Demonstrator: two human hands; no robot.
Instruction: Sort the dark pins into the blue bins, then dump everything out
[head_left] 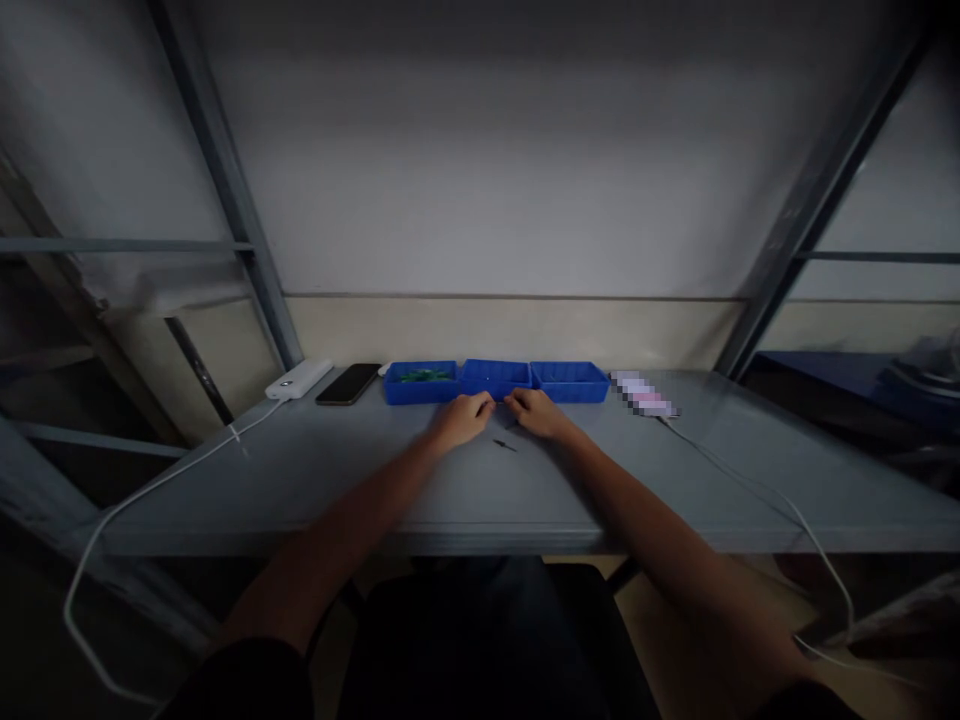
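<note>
My left hand and my right hand are close together above the desk, just in front of the middle blue bin. Fingers on both hands are pinched, with a narrow gap between the two. Whatever they hold is too small and dim to name. A small, thin dark piece lies on the desk below and between the hands. Green pieces fill part of the left blue bin. Contents of the right blue bin are hard to make out.
On the grey desk, a white power bank with a cable and a dark phone lie at left. Another phone, its screen blurred, lies at right with a white cable running over the edge. Metal posts flank the desk.
</note>
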